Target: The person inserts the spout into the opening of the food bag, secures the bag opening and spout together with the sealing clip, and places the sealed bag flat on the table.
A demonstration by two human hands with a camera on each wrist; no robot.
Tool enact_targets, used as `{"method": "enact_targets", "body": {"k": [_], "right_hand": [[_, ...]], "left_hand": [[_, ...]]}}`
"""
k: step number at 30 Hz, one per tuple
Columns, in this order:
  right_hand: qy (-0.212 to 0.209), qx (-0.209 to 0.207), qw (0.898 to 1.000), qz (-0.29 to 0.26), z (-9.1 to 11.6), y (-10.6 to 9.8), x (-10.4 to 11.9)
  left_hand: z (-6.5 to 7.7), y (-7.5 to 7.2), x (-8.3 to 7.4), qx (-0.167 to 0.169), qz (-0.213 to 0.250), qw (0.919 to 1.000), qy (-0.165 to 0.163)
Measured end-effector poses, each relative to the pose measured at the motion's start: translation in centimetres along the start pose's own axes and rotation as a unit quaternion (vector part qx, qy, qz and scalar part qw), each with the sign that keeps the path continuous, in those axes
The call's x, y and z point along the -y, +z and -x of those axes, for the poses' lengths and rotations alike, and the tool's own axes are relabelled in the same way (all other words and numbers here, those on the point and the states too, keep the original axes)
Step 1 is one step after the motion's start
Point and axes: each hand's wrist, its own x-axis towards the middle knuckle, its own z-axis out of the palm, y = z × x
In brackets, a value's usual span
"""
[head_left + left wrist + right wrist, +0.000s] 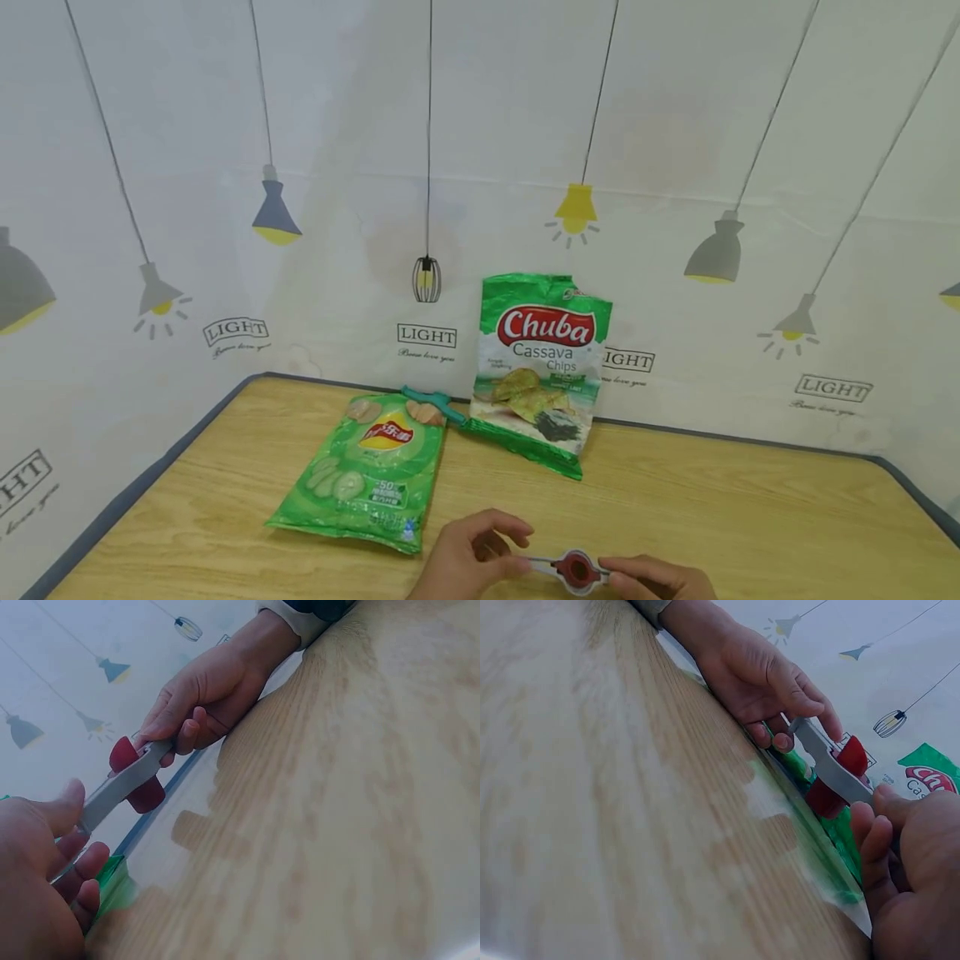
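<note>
Between my two hands is a grey bag clip with a red round spout [578, 570] through its middle. My left hand [468, 557] pinches one end of it near the thumb tip, with the index finger arched above. The other end is gripped by the thumb and fingers of my right hand [660, 577]. From the side, in the left wrist view, the red spout [145, 793] sticks out on both faces of the grey strip. A green chip bag [375, 475] lies on the table beyond my left hand, a teal clip [435, 400] at its top edge.
A green and white bag of cassava chips [536, 375] stands leaning on the wall behind. The wooden table [720, 492] has a dark edge and meets a white cloth backdrop [480, 108] printed with hanging lamps.
</note>
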Motion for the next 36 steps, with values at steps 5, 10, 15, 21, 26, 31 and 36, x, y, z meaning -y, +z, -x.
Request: {"method": "enact_targets", "body": {"k": [5,10,15,21,26,31,36], "right_hand": [[0.024,-0.042,0.999,-0.009,0.1,0.3,0.2],[0.059,-0.076,0.995,-0.001,0.0,0.6,0.5],[0.071,-0.055,0.996,-0.010,-0.1,0.4,0.4],[0.082,-0.029,0.996,-0.036,-0.1,0.1,0.3],[0.108,-0.014,0.993,-0.043,-0.4,-0.2,-0.1],[0.114,0.000,0.993,-0.037,-0.7,-0.4,-0.2],[0.122,0.016,0.991,-0.050,-0.7,-0.5,-0.5]], "left_hand": [[-0.1,0.1,-0.1,0.033,0.018,0.9990,-0.023],[0.1,0.2,-0.3,0.029,0.013,0.9990,-0.031],[0.1,0.1,-0.4,0.006,-0.003,0.9989,-0.047],[0.0,0.1,-0.5,-0.015,-0.018,0.9987,-0.045],[0.2,0.1,-0.5,0.000,-0.113,0.9933,0.022],[0.2,0.1,-0.6,0.006,-0.147,0.9884,0.036],[0.3,0.1,-0.8,0.002,-0.155,0.9871,0.039]]}}
